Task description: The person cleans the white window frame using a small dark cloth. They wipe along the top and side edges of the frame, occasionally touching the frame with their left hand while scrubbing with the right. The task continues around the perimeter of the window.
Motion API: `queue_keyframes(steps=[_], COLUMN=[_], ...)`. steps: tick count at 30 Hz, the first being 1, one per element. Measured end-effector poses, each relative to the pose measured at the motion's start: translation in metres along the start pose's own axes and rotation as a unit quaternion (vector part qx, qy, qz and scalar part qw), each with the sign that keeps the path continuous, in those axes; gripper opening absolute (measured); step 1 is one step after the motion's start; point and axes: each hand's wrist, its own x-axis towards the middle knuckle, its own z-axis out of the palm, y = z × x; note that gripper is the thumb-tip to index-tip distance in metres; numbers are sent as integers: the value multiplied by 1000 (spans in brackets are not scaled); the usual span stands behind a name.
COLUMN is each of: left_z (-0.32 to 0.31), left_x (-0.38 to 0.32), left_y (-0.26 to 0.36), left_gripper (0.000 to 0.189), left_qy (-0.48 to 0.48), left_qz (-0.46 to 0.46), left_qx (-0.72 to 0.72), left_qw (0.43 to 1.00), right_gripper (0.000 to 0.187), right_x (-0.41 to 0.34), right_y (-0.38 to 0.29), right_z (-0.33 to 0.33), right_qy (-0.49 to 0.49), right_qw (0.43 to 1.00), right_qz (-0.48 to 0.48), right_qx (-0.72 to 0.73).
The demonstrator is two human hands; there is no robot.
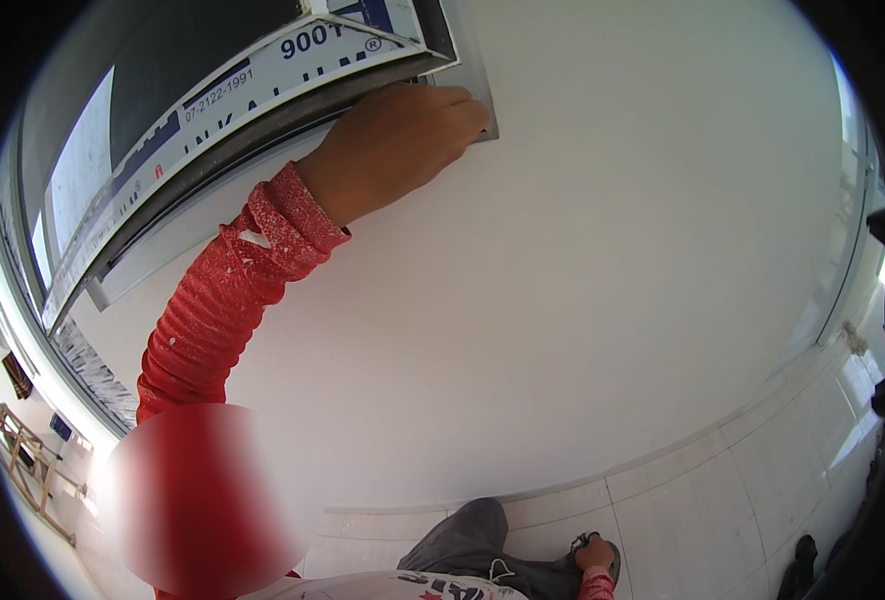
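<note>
My left hand (405, 146), in a red sleeve (217, 300) flecked with white, reaches to the lower corner of a window. Its fingers are curled against the grey outer frame (486, 101); what they may hold is hidden. Just above the wrist is the dark edge of an outward-tilted window sash (262, 116), covered with printed protective film. Low in the view my right hand (594, 553) hangs beside my leg in dark grey trousers (480, 536). A small dark and white item (582, 540) shows at its fingers, too small to tell whether it is held.
A smooth white wall (600, 262) fills the middle, meeting a pale tiled floor (682, 502) at the bottom. Far left, beyond a white ledge (52, 360), stands a wooden frame (29, 465). Dark objects (799, 570) lie at the lower right. A blurred patch covers the lower left.
</note>
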Motion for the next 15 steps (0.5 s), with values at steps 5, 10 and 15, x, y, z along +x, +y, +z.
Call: queue_keyframes(steps=[5,10,15], left_z=[-3,-8,-10], left_x=[2,-1,-5], left_y=[5,9,5], left_gripper=[7,6,5], left_qy=[-23,-65,-49], left_qz=[10,-25,-8], left_qx=[67,75,76], left_qw=[997,995,996], right_gripper=[36,36,37], right_x=[0,0,-1], right_y=[0,0,1], right_z=[1,2,1], right_qy=[3,-10,-1], right_qw=[1000,999,1000], right_qz=[5,21,12], right_qx=[-10,-36,-22])
